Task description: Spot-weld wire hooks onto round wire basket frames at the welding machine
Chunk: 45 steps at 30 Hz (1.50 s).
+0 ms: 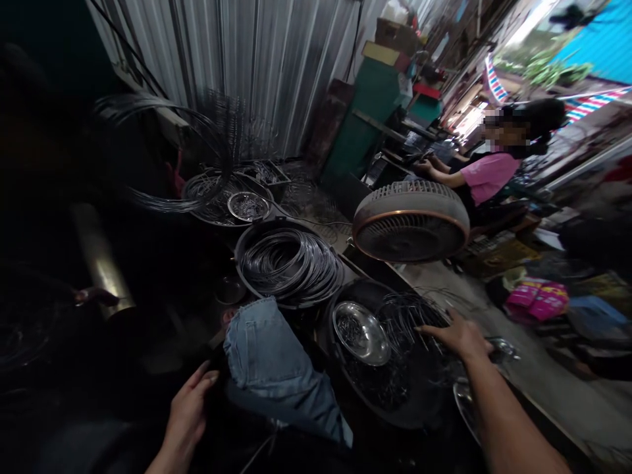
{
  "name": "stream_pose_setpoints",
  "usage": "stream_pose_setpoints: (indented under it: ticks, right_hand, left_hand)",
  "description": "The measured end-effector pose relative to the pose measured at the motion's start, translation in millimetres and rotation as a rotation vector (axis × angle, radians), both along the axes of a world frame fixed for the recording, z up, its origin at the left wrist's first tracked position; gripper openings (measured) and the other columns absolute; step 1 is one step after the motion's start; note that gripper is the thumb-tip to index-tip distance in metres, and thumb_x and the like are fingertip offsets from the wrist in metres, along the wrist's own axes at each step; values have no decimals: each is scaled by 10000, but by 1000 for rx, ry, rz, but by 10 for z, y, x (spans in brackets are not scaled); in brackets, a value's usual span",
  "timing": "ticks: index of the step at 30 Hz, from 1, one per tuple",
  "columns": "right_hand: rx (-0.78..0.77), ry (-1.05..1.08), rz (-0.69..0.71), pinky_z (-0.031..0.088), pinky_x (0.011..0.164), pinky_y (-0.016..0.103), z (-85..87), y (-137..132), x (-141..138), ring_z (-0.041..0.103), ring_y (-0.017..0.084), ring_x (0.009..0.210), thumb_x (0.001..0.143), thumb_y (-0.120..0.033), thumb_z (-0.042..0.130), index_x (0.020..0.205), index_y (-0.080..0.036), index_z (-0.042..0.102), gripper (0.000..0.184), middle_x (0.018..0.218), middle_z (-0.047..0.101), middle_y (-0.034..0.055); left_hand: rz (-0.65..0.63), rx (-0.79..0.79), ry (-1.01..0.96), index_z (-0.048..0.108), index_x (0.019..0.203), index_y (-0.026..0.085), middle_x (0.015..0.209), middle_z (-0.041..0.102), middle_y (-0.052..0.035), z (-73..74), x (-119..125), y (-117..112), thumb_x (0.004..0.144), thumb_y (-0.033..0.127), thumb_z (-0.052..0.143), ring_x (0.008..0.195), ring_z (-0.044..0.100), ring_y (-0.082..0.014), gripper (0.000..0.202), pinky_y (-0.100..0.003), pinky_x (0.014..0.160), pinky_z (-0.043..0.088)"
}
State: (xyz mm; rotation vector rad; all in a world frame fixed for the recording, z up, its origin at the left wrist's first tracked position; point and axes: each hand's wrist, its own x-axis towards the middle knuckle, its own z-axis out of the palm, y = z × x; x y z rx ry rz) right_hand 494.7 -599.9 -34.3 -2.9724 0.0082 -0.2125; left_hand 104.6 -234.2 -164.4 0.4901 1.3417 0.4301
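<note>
My right hand (463,337) is stretched over a wide dark tub (419,401), thumb and forefinger apart, at the edge of a tangle of bent metal wires (407,316). In the same tub sits a shiny steel bowl (372,332) with small metal pieces in it. My left hand (190,401) is closed at the left, beside a piece of faded blue denim (269,349); its fingertips press on something dark that the shadow hides. Behind the denim stands a round tub (240,263) filled with coiled wire (296,263).
A grey round fan (411,220) stands ahead on the right. Beyond it sits a person in a pink top (490,176). A large wire coil (162,204) hangs at the left, near a metal cylinder (106,263). Another basin (197,214) holds wire and a small dish (248,207).
</note>
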Motion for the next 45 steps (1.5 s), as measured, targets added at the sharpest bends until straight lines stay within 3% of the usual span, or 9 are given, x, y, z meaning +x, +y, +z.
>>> stream_pose_setpoints:
  ticks: [5,10,14,18,22,27,37,42,45]
  right_hand:
    - [39,-316,-44,372,863,655,320,395,-769,506,497,1055,519,-728,724,1349,-89,469,1078,1121,546,277]
    - [434,-510,503,415,920,551,417,1393,-1594,489,386,1078,566,-657,760,1397,-113,371,1066,1125,524,191]
    - [696,-408,1013,453,904,515,192,2434,-2238,500,326,1040,659,-540,752,1420,-147,298,970,1132,485,161]
    - [906,-257,1313,472,887,531,-253,3089,-3025,486,332,1057,700,-488,721,1441,-153,245,943,1184,456,179]
    - [929,-18,1415,483,873,545,-653,3168,-3587,529,325,1020,787,-394,635,1412,-161,295,749,1125,521,168]
    - [865,248,1521,459,960,538,-878,3019,-3717,516,339,1171,833,-313,560,1354,-125,406,575,1244,543,206]
    - [889,944,1423,534,875,401,-699,2987,-3531,598,254,1098,803,-268,600,1313,-170,464,537,1248,593,135]
    - [891,1022,1349,512,912,406,-714,2976,-3412,574,254,1161,776,-269,638,1335,-187,435,601,1287,581,140]
    - [930,1084,1263,555,820,378,-652,2919,-3308,670,226,940,754,-290,651,1228,-186,544,496,1100,678,101]
  left_hand:
    - [-30,103,5,599,1170,83,759,679,-39,-78,-33,-19,662,19,630,664,617,-93,513,-168,633,465]
    - [-127,484,-58,524,1299,146,1129,631,-78,179,-140,4,570,315,806,870,612,-153,799,-234,733,487]
    - [-256,943,-71,462,1358,232,1427,417,-109,718,-375,34,523,354,851,1134,531,-246,929,-317,850,493]
    - [-177,1192,86,379,1416,243,1460,363,-124,1078,-705,36,504,332,873,1218,474,-271,1041,-365,962,446]
    - [-114,1077,179,463,1352,182,1197,571,-90,1041,-1068,83,611,245,801,1072,569,-217,817,-356,973,438]
    - [-249,1162,295,571,1244,148,1220,576,-86,878,-1392,198,600,108,717,1138,536,-210,662,-346,1036,388]
    - [-304,1097,287,551,1297,170,1282,566,-82,774,-1377,260,566,73,701,1187,520,-231,753,-380,1077,360]
    - [-253,1039,260,436,1396,168,1366,505,-110,613,-1344,282,581,152,770,1272,454,-260,881,-414,1122,289]
    - [-288,1057,275,369,1437,185,1407,460,-114,545,-1387,272,571,166,795,1306,412,-264,965,-415,1121,284]
